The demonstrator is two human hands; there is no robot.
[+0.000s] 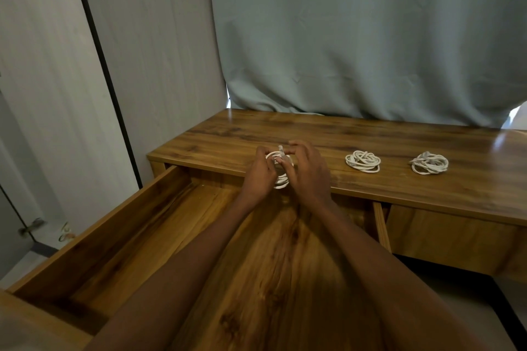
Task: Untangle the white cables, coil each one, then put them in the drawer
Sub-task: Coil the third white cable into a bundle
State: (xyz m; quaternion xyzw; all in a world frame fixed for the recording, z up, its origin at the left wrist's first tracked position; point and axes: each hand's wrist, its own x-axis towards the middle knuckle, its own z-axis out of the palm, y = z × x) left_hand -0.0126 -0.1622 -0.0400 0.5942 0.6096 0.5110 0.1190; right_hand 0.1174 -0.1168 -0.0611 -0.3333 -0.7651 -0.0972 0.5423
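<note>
A coiled white cable (281, 179) is held upright between both hands, just above the desk's front edge and the open drawer (114, 236). My left hand (261, 172) grips the coil's left side. My right hand (309, 171) grips its right side, and the cable's plug end sticks up between my fingertips. Two more white cables lie coiled on the desk top (285, 128): one coil (363, 161) right of my hands and another coil (429, 163) further right. The drawer is pulled out wide and its wooden bottom shows no cable.
A grey-green curtain (356, 37) hangs behind the desk and touches its back edge. A pale wall panel (114, 65) stands to the left. A second, shut drawer front (450, 234) is at the right under the desk top.
</note>
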